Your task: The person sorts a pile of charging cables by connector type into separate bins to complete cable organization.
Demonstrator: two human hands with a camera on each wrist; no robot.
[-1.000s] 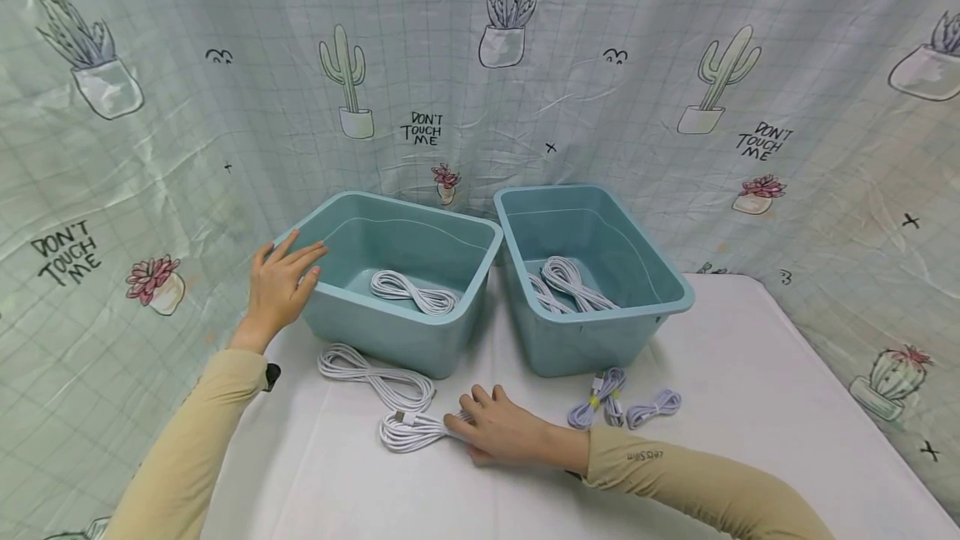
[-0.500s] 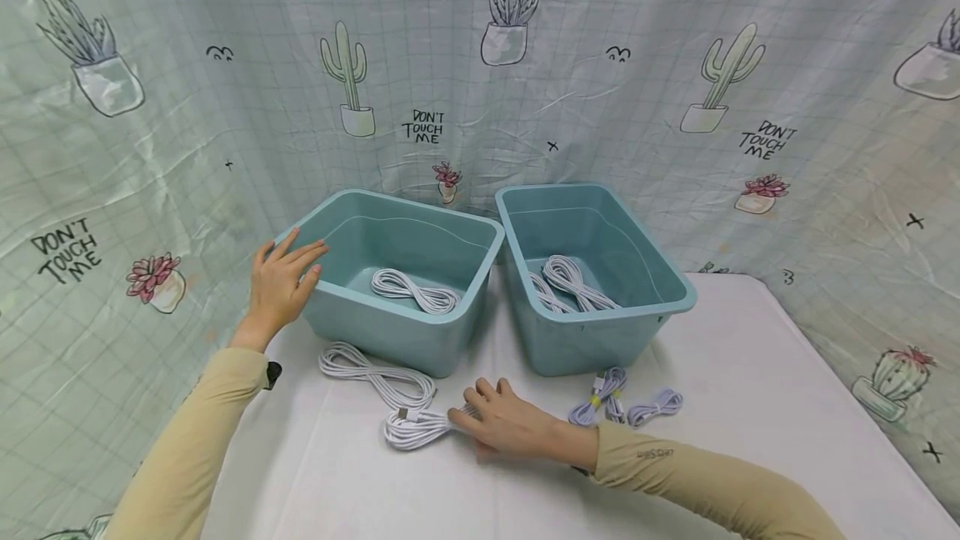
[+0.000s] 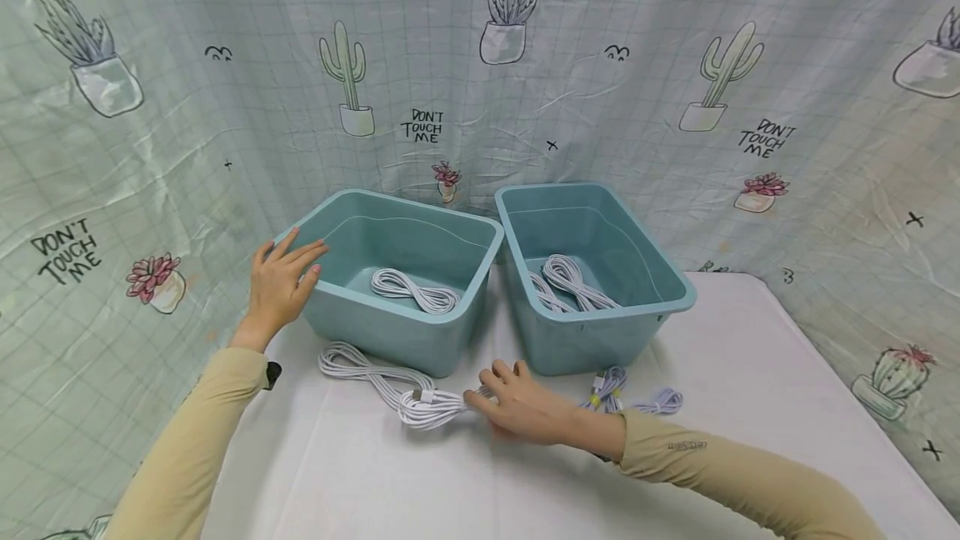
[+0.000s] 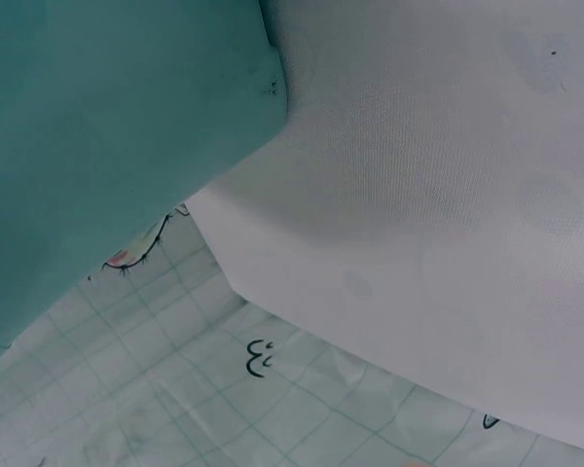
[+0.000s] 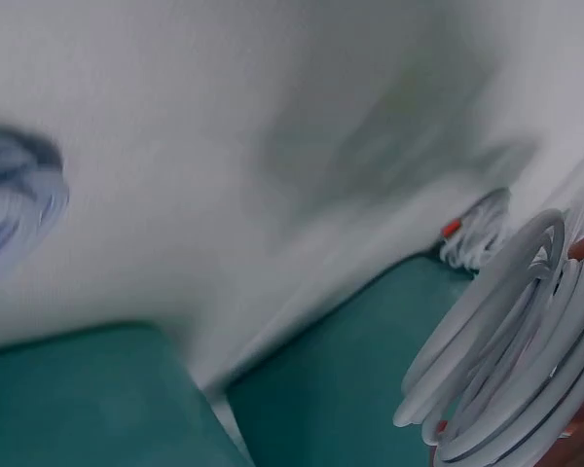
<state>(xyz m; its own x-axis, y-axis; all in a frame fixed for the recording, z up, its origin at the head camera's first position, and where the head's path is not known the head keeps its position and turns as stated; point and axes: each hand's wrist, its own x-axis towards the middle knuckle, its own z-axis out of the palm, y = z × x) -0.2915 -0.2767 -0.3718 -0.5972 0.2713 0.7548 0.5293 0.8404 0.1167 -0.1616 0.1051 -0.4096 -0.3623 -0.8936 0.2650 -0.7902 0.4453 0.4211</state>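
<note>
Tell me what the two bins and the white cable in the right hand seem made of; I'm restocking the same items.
The bins look like moulded plastic: teal, smooth, slightly glossy, with rolled rims. The white cable gripped by the right hand seems rubbery plastic-sheathed; it bends into soft, smooth coils. Exact polymers cannot be told.

We see a table (image 3: 735, 340) under a white cloth, backed by a pale green curtain (image 3: 187, 107) printed with cacti, potted succulents and the words "DON'T TOUCH ME". Toward the far edge stands the right teal bin (image 3: 600, 332), with two white cable coils (image 3: 570, 283) on its floor. Near the front edge, right of centre, two small lilac cable bundles (image 3: 637, 397) lie just beside each other; one carries a yellow tie.
</note>
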